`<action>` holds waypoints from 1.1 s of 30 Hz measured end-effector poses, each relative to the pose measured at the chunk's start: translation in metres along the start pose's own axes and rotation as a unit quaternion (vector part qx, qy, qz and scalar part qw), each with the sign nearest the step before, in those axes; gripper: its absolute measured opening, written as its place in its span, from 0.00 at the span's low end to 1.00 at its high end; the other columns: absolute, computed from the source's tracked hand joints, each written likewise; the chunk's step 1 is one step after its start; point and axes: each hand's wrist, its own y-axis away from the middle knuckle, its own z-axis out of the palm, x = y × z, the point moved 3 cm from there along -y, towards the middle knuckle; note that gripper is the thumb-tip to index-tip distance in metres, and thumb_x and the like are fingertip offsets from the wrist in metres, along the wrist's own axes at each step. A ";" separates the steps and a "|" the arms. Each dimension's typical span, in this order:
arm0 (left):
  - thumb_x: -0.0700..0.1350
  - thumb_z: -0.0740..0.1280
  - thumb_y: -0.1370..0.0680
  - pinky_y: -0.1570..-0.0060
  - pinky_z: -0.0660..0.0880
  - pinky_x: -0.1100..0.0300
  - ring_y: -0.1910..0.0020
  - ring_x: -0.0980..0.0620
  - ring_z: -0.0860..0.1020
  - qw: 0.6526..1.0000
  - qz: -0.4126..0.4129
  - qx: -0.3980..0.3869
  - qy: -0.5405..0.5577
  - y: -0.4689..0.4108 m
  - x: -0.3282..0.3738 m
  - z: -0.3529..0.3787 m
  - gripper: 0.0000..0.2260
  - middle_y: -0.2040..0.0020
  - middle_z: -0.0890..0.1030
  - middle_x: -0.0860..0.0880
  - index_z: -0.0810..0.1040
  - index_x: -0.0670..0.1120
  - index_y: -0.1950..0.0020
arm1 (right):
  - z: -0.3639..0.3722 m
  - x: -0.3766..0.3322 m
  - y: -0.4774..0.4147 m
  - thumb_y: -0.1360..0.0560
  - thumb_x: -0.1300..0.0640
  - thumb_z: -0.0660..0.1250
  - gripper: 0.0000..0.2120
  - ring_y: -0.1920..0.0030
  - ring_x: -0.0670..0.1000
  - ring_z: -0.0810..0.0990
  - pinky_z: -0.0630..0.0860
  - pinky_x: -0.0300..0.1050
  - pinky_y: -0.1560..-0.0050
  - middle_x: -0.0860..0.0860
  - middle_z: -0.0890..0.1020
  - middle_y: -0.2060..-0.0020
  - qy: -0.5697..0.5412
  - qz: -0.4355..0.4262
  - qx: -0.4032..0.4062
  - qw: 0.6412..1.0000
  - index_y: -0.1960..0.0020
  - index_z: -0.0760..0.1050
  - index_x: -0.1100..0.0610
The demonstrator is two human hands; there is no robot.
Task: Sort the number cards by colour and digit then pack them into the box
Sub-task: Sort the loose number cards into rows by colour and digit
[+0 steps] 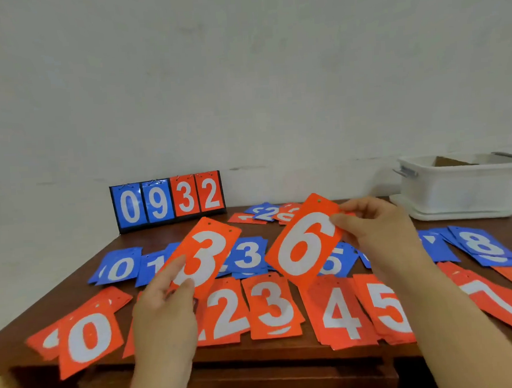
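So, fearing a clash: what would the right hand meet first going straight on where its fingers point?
Past its own red 6 card, probably the red 3 card in the left hand; depth is unclear.

Back left on the dark wooden worktop, a black flip scoreboard stands upright, close against the pale wall. It reads 0 and 9 on blue, then 3 and 2 on red.
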 end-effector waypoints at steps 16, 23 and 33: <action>0.45 0.72 0.22 0.58 0.71 0.74 0.51 0.60 0.79 0.984 0.022 -0.074 -0.162 0.041 -0.038 0.004 0.14 0.45 0.79 0.63 0.80 0.64 0.44 | 0.006 0.034 0.035 0.24 0.58 0.71 0.08 0.56 0.55 0.84 0.83 0.56 0.54 0.53 0.84 0.58 0.105 0.035 0.041 0.993 0.50 0.82 0.45; 0.54 0.61 0.17 0.28 0.65 0.53 0.29 0.55 0.66 0.880 0.114 -0.159 -0.433 0.053 -0.041 0.069 0.17 0.31 0.73 0.59 0.73 0.60 0.28 | -0.040 0.042 0.030 0.23 0.60 0.70 0.08 0.60 0.52 0.81 0.80 0.52 0.57 0.54 0.83 0.58 0.149 0.030 0.090 0.984 0.51 0.81 0.47; 0.53 0.59 0.18 0.37 0.69 0.52 0.35 0.54 0.69 0.783 0.171 -0.169 -0.574 0.055 -0.042 0.090 0.13 0.35 0.73 0.60 0.77 0.61 0.36 | -0.109 0.031 -0.007 0.24 0.61 0.68 0.10 0.58 0.46 0.80 0.75 0.42 0.58 0.47 0.83 0.55 0.284 0.013 0.090 0.954 0.49 0.81 0.47</action>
